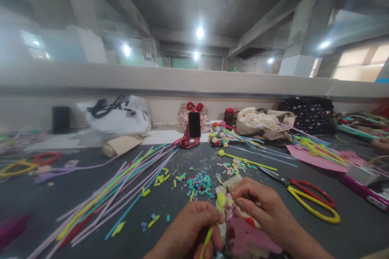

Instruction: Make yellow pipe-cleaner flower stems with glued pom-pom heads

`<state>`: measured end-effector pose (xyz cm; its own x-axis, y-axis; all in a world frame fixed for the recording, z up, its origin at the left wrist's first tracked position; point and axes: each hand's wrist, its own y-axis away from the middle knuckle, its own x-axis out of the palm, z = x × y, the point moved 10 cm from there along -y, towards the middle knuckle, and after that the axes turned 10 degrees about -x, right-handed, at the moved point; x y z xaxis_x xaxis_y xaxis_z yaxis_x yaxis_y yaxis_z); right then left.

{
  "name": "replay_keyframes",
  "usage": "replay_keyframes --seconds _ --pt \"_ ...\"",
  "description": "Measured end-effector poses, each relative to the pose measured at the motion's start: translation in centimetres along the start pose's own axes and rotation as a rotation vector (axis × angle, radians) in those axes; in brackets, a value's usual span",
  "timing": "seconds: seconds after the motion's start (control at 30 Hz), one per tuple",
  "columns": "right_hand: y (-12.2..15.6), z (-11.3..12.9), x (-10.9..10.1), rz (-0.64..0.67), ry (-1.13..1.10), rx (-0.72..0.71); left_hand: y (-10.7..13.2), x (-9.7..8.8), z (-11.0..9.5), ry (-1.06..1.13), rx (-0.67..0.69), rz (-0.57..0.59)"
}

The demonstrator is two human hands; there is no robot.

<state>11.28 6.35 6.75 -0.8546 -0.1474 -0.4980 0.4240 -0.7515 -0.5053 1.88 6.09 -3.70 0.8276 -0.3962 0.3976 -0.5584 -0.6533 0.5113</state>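
My left hand (199, 220) is closed round a yellow flexible stem (207, 240), which hangs down below the fingers. At its upper end a bunched yellow head (221, 200) shows between my hands. Close beside it, my right hand (263, 206) has thumb and fingers pinched together; what lies between these fingertips is too small to make out. Beneath both hands lies a crumpled pink and cream piece of material (246, 234), partly covered by them. Just beyond are small blue and teal cut pieces (199, 183) in a loose pile.
Red-and-yellow-handled scissors (313, 200) lie to the right. Long coloured stems (112, 194) spread over the left. A phone (194, 124) stands upright at the back, near a bundle of small colourful flower-like stems (223, 133). Bags (121, 115) line the wall. Another person's hand (381, 144) shows far right.
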Motion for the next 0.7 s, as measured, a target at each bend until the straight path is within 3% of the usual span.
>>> replay_keyframes --seconds 0.1,0.2,0.43,0.7 --pt "-0.4 1.9 -0.5 0.090 0.134 -0.159 0.4 0.7 0.1 -0.053 -0.031 0.022" --pt "-0.4 2.5 0.2 0.189 0.172 -0.216 0.7 1.3 0.4 -0.081 -0.051 0.042" --pt "0.0 2.6 1.4 0.328 0.263 -0.202 0.5 0.9 1.3 -0.184 -0.121 0.003" --pt "0.2 2.8 2.6 0.431 0.341 -0.264 0.6 1.1 1.5 -0.291 -0.109 0.012"
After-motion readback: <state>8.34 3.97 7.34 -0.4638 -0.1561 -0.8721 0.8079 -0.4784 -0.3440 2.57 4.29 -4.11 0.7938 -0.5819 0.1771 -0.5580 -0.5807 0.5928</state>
